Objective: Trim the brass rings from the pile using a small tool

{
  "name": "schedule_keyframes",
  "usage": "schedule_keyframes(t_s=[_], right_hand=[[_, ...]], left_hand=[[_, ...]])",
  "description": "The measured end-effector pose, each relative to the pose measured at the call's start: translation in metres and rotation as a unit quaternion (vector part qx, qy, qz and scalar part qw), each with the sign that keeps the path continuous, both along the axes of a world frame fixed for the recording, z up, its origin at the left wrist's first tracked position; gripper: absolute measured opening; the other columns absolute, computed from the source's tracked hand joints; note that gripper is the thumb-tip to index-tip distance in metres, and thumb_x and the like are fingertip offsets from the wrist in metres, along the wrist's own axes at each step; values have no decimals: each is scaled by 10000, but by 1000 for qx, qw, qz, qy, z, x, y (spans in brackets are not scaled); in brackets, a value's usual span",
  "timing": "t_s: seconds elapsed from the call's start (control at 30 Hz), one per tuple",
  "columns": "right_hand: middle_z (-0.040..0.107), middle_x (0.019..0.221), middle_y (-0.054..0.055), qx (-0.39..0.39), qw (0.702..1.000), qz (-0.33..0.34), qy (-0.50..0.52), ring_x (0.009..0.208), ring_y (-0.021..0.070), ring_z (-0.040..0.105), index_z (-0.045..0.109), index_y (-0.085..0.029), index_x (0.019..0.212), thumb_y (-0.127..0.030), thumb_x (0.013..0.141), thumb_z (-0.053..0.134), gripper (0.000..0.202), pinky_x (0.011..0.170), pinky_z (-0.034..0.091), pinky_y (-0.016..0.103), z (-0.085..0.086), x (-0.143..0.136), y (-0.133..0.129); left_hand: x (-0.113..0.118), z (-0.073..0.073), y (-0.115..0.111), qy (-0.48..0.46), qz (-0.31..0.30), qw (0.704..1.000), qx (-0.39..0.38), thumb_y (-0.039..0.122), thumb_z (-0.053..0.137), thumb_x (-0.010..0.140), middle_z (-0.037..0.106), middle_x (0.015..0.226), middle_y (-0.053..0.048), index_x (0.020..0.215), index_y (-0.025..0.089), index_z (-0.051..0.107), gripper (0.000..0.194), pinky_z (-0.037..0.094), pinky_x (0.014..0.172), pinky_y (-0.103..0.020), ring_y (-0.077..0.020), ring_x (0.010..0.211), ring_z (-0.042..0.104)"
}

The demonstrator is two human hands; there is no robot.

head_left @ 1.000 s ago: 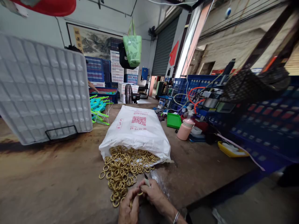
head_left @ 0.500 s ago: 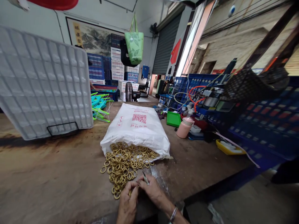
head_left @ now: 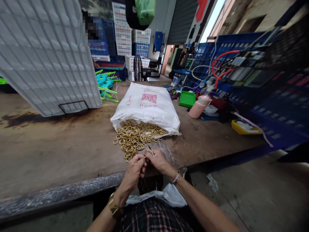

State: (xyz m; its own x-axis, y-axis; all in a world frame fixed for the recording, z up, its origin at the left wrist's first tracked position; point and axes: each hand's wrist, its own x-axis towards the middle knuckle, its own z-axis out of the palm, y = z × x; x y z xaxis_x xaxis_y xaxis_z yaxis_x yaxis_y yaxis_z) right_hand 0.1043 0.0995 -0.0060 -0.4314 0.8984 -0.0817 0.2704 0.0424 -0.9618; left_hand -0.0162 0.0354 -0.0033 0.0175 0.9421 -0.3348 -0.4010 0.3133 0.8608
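Note:
My left hand [head_left: 135, 167] is closed in a pinch at the table's front edge; a bit of gold colour shows between its fingers, apparently a brass-coloured ring. Against its fingertips press those of my right hand [head_left: 157, 160], which is closed around a slim pointed tool [head_left: 151, 150] with a dark tip sticking up and away from me. What exactly lies between the fingertips is too small to make out. Just beyond my hands, a heap of brass-coloured rings [head_left: 132, 137] spills from the mouth of a white woven sack [head_left: 147, 108] printed with a red code.
A stack of pale ribbed plastic trays [head_left: 55, 64] stands at left on the table [head_left: 60, 151]. Turquoise and lime-green items [head_left: 107, 85] lie behind it. Rightward are a green tray [head_left: 187, 99], a pink bottle [head_left: 199, 107], a yellow tray [head_left: 245, 128] and blue crates [head_left: 277, 106].
The view has tilted down, so my forearms, plaid clothing and the table's front edge now show. My hands stay together in much the same pose, the tool still in the right.

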Motion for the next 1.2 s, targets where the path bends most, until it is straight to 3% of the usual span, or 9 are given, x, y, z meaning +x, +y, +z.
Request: schedule_keyframes(t_s=[0.2, 0.43, 0.67, 0.93, 1.07, 1.2], right_hand=[[492, 529, -40, -47, 999, -5, 24, 493, 85, 416, 565, -159, 671, -481, 794, 461, 360, 490, 316, 207, -9, -1, -4], [504, 534, -35, -34, 999, -11, 12, 512, 89, 436, 566, -163, 678, -446, 830, 432, 348, 500, 328, 207, -9, 2, -6], [528, 547, -28, 0, 999, 21, 29, 535, 95, 441, 506, -176, 622, -443, 835, 443, 348, 533, 348, 216, 7, 8, -11], [517, 514, -32, -64, 997, 12, 42, 478, 88, 418, 502, -178, 618, -480, 856, 384, 403, 496, 323, 217, -1, 8, -12], [558, 605, -14, 25, 999, -32, -17, 559, 107, 481, 553, -176, 720, -404, 869, 385, 320, 558, 368, 222, -1, 10, -12], [569, 621, -8, 149, 982, 32, -112, 566, 111, 489, 548, -191, 713, -233, 844, 405, 198, 567, 359, 219, 1, 16, -15]], left_hand=[[-2, 0, -5, -83, 2, 996, -23, 407, 706, 660, 495, 649, 53, 767, 165, 512, 327, 251, 359, -126, -20, 434, 394], [2, 4, -7, -114, 9, 992, -43, 406, 731, 636, 491, 645, 61, 781, 165, 503, 363, 249, 362, -125, -16, 428, 394], [10, 12, -4, -39, 38, 998, -31, 466, 712, 632, 500, 594, 60, 754, 163, 513, 383, 262, 358, -138, -30, 418, 396], [12, 11, -6, 11, 20, 1000, -2, 490, 656, 686, 505, 577, 55, 746, 158, 537, 358, 261, 346, -150, -32, 391, 379], [13, 9, -7, 14, 41, 999, -13, 507, 671, 661, 505, 582, 60, 759, 167, 522, 384, 272, 354, -149, -34, 396, 380], [14, 7, -7, 33, 49, 998, -3, 526, 657, 672, 496, 574, 62, 750, 170, 517, 390, 281, 362, -151, -39, 407, 379]])
